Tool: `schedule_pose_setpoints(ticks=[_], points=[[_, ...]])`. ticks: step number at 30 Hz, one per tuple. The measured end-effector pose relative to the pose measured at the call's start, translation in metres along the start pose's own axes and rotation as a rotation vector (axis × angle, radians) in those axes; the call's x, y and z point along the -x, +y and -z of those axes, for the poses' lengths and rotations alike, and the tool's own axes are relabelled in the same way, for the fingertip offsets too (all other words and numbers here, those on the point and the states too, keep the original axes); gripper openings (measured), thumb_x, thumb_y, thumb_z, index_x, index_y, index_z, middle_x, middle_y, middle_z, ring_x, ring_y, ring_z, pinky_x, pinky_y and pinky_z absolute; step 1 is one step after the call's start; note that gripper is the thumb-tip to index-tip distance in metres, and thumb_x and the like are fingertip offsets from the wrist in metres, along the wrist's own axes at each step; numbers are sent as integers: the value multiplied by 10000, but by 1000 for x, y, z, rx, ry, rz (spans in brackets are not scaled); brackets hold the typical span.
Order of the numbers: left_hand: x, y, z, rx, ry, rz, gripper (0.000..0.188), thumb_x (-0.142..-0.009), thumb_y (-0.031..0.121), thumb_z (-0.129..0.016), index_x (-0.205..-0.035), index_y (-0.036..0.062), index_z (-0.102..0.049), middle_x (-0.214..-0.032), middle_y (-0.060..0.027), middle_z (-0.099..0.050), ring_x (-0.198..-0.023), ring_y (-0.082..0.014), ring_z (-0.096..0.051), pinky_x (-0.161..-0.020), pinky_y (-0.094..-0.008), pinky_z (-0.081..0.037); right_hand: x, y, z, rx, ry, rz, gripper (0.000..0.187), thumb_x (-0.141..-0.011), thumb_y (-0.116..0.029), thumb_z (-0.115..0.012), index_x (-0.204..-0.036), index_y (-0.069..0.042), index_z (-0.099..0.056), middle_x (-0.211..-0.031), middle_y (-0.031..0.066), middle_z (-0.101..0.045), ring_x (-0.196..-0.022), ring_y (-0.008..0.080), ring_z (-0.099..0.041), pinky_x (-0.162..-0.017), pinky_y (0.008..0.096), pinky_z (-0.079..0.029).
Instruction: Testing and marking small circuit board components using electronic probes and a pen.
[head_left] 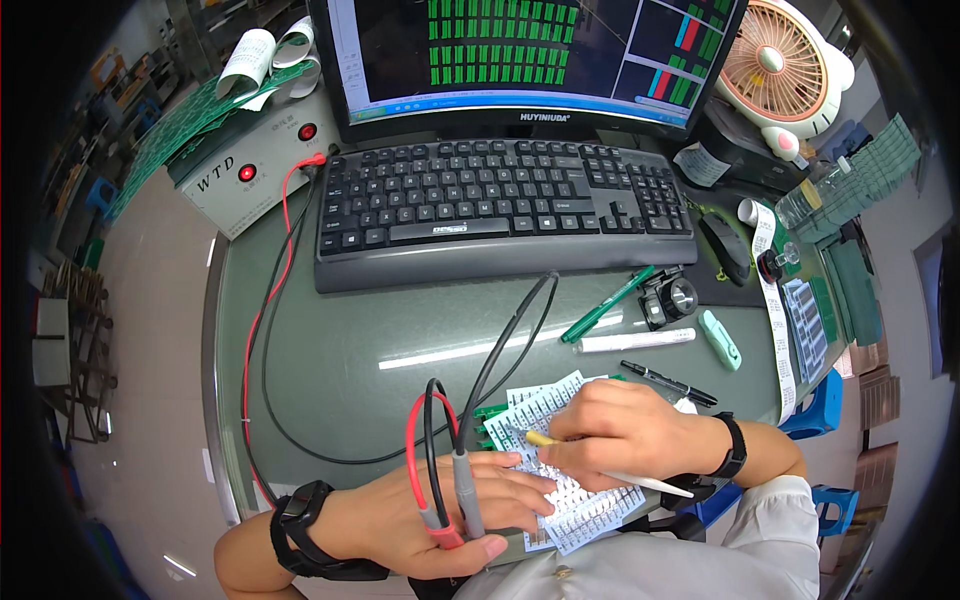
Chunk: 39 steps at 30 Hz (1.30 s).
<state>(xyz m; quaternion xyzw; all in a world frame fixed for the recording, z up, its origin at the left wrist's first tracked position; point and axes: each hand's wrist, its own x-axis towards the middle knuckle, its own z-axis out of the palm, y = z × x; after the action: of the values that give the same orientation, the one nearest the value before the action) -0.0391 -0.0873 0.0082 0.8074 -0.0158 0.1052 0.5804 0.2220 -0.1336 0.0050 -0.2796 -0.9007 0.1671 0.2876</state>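
In front of me, white circuit-board panels point(603, 522) printed with rows of small dark marks lie overlapped, a green edge showing beneath. My left hand point(470, 507) rests on their left part, fingers stretched flat. Between its thumb and index finger are two test probes point(463, 490), one red and one grey, with cables looping upward. My right hand point(615, 430) is closed around a slim pen-like tool point(540, 438) with a yellow collar and a grey tip over the panels. Its white tapered end sticks out at the right; its exact kind is unclear.
Ahead stand a black keyboard point(480, 200) and a monitor point(500, 110). A grey instrument box point(255, 170) feeds the red and black cables. A green pen point(607, 305), white marker point(640, 341), black marker point(668, 383), loupe point(668, 298), mouse point(725, 247) and fan point(775, 65) are at the right.
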Motion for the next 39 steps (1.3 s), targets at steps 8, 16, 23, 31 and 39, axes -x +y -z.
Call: schedule_pose_setpoints(ticks=[8,16,23,31,39], points=[[1,-1,-1,5,-2,6,309,-903,185,-515,-1143,9,-597,-1274,-150,-602,-1292,-298,-506,-1143,-487,-307,0,1,0,68,-64,60,401,-685,-251,-724,-1038,-108,-598,-1011,18,-577,-854,185,-559,-680,308,-448],[0,-1,0,0,-11,6,309,-899,177,-522,-1147,11,-601,-1279,-148,-601,-1294,-295,-505,-1144,-488,-303,-2,-1,1,97,-89,50,382,-685,-251,-734,-1015,-119,-595,-1000,18,-572,-860,188,-555,-671,308,-438],[1,0,0,11,-2,11,304,-896,177,-524,-1137,8,-603,-1270,-150,-607,-1294,-295,-506,-1143,-492,-304,-3,-1,0,80,-74,30,388,-682,-207,-744,-1025,-102,-596,-1004,27,-573,-848,194,-559,-667,314,-437],[1,-1,0,9,2,-1,302,-902,188,-522,-1138,14,-597,-1262,-145,-610,-1295,-292,-506,-1146,-492,-303,-5,-1,0,75,-56,34,390,-674,-175,-744,-1027,-95,-598,-992,26,-575,-826,192,-563,-656,310,-437],[1,-1,-1,4,7,1,293,-907,194,-519,-1124,13,-594,-1253,-149,-612,-1289,-294,-510,-1144,-488,-307,-4,-1,-2,79,-25,28,370,-655,-146,-737,-998,-97,-608,-967,17,-578,-809,183,-571,-649,301,-438]])
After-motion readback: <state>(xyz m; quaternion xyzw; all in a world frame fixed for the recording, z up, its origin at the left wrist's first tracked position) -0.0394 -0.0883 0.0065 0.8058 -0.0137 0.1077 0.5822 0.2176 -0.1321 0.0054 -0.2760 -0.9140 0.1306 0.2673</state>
